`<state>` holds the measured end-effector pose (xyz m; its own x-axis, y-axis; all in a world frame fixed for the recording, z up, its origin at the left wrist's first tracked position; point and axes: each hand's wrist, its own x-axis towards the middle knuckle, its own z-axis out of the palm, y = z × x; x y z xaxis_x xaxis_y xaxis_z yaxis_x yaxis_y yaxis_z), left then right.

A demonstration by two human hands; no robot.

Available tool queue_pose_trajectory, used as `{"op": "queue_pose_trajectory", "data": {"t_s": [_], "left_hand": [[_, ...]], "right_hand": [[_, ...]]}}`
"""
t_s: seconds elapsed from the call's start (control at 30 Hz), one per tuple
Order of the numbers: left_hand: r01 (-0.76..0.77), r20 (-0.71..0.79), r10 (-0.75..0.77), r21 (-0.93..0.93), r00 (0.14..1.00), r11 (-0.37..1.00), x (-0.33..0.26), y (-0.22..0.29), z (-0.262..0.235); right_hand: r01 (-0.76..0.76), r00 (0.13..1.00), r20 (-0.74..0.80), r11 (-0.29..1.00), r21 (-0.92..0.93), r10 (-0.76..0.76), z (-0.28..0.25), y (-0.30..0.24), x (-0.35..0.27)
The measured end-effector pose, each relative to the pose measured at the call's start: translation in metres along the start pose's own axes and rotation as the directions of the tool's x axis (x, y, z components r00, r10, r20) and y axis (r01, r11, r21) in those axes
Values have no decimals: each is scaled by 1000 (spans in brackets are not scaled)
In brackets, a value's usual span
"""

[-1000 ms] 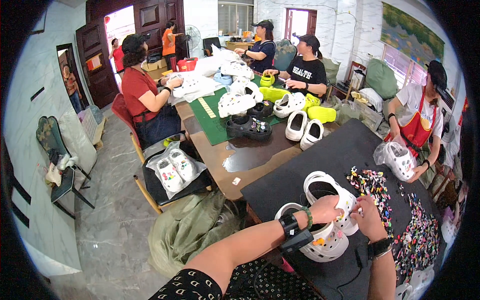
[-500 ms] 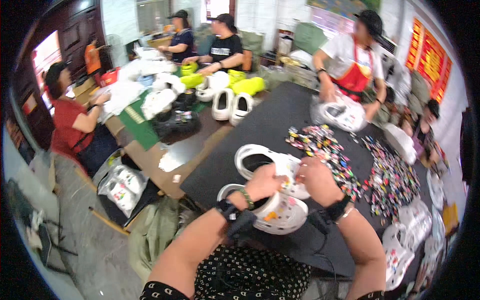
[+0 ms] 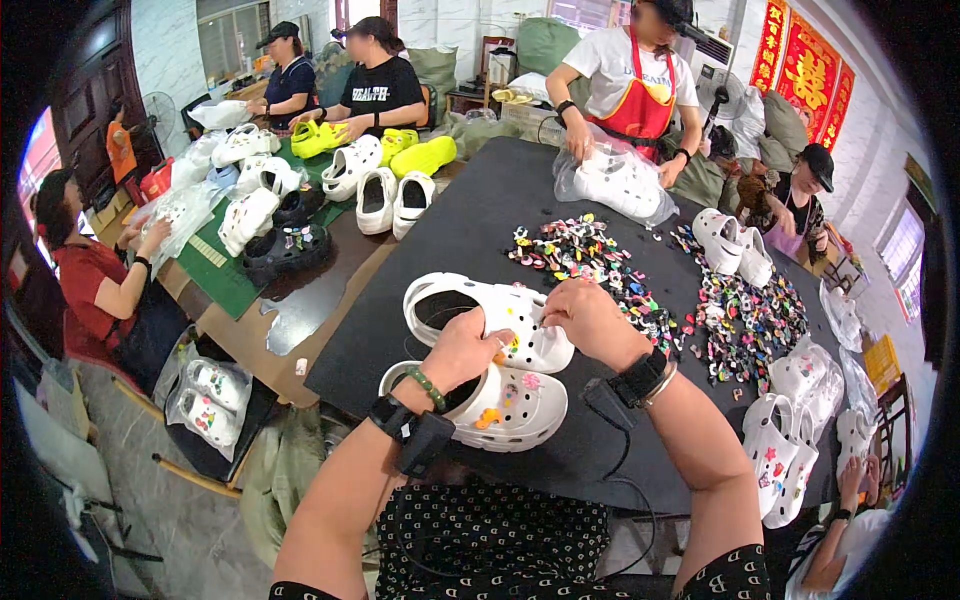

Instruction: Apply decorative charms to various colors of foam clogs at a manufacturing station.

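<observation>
Two white clogs lie side by side on the black tabletop in front of me, toes to the right. The nearer clog point(image 3: 525, 405) carries an orange charm point(image 3: 487, 418) and a pink charm point(image 3: 531, 381) on its holed upper. My left hand point(image 3: 462, 352) is closed on the opening edge of the farther clog point(image 3: 500, 305), beside a yellow charm point(image 3: 514, 343). At that clog's toe, my right hand point(image 3: 592, 318) is closed in a pinch against the upper. Whatever its fingertips hold is hidden.
Loose colourful charms point(image 3: 580, 255) lie in heaps beyond my right hand. Decorated white clogs point(image 3: 775, 455) and bagged ones stand at the right edge. Across the table a co-worker in a red apron point(image 3: 637, 105) handles bagged clogs point(image 3: 622, 180). Other people work at the left table.
The view has swung right, and the scene sits further left. My hands stay at the farther clog. A white pair lifted by the person at far right now stands on the charm heap.
</observation>
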<state>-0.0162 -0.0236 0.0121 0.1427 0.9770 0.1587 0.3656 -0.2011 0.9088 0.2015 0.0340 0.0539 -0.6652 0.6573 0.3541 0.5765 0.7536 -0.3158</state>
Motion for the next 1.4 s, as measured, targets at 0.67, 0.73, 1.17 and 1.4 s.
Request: {"op": "queue_pose_trajectory", "data": {"t_s": [0.67,0.73,1.17,1.4], "left_hand": [[2,-48,3,96,999,995,4,-20,11],[-9,-48,12,57,999,998,6,-20,11],[-49,-36,54,125,998,991,1,-13,10],[-72,-51,79,124,996,990,2,-14,11]], "right_hand": [[-86,993,79,995,-58,90,4,-18,11],[-92,992,78,995,-46,96,3,-18,14],[-336,893,324,942,20,311,-9,-18,23],[-292,922,271,956,22,276,15,16,18]]}}
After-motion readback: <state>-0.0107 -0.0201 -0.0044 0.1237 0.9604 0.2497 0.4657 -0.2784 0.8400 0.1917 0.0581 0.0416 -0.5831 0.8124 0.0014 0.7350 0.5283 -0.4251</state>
